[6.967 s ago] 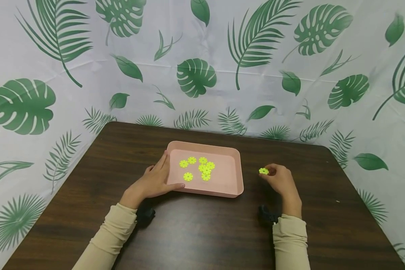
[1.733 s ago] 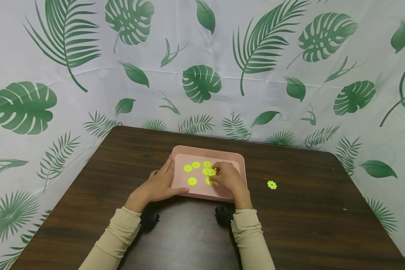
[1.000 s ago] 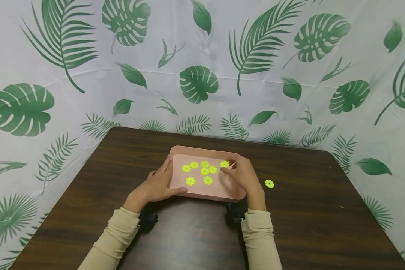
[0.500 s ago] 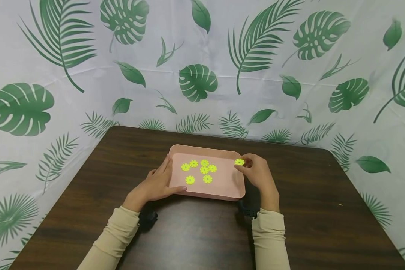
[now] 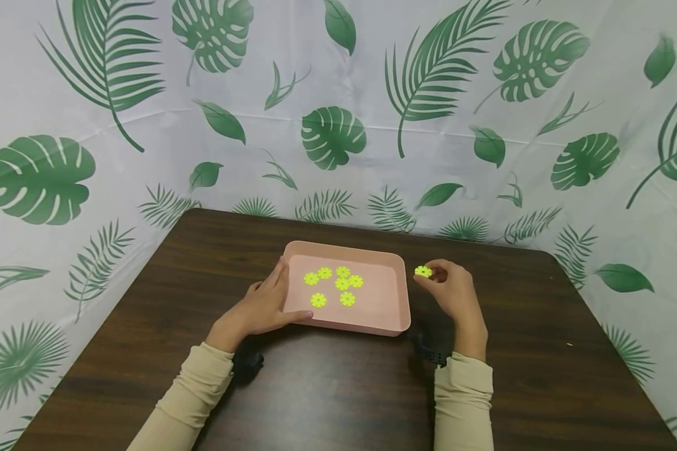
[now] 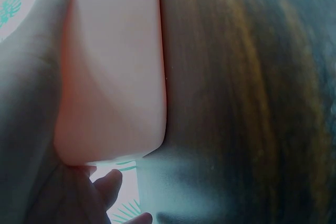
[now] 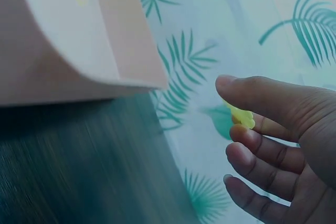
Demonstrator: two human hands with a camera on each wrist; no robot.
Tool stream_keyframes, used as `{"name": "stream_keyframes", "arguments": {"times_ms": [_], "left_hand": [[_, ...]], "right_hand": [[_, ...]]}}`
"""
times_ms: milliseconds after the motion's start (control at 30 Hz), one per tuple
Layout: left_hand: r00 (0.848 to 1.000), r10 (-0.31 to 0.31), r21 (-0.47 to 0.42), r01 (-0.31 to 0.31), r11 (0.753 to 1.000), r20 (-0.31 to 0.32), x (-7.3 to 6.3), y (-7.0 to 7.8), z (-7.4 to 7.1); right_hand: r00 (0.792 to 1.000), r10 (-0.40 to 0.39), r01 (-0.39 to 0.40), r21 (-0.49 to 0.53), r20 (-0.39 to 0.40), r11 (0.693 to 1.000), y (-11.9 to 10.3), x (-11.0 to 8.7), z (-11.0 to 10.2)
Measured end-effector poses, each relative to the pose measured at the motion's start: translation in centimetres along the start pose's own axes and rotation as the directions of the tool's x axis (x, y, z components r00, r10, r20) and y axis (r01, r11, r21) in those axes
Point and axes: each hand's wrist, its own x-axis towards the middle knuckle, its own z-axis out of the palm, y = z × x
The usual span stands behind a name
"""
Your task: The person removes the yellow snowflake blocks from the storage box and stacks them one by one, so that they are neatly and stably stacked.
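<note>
A pink rectangular tray (image 5: 380, 300) lies on the dark wooden table, with several yellow flower-shaped discs (image 5: 318, 300) flat inside it. My left hand (image 5: 256, 307) rests at the tray's near left corner, straight fingers along the left side and thumb on the front rim. Just beyond the right rim, my right hand (image 5: 454, 291) pinches one yellow flower-shaped disc (image 5: 423, 271) between thumb and index finger. In the right wrist view, the held disc (image 7: 242, 116) sits apart from the tray wall, its other fingers loosely bent.
The brown table (image 5: 541, 351) reaches out on both sides of the tray. A white curtain with green leaves (image 5: 457, 75) hangs behind it. A tiny pale speck (image 5: 569, 344) lies at the right.
My right hand has picked a disc from the tray and carried it rightward past the rim. The disc lying right of the tray earlier is hidden now. My left hand has stayed put.
</note>
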Motion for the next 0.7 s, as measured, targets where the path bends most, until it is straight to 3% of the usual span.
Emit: {"name": "stream_keyframes", "arguments": {"times_ms": [267, 700], "left_hand": [[1.000, -0.005, 0.004, 0.005, 1.000, 0.003, 0.0, 0.0, 0.1], [1.000, 0.002, -0.003, -0.002, 1.000, -0.002, 0.1, -0.2, 0.1]], "right_hand": [[0.996, 0.081, -0.080, 0.019, -0.035, 0.997, 1.9, -0.8, -1.6], [0.972, 0.228, -0.227, 0.027, -0.055, 0.974, 4.9, -2.2, -2.8]]}}
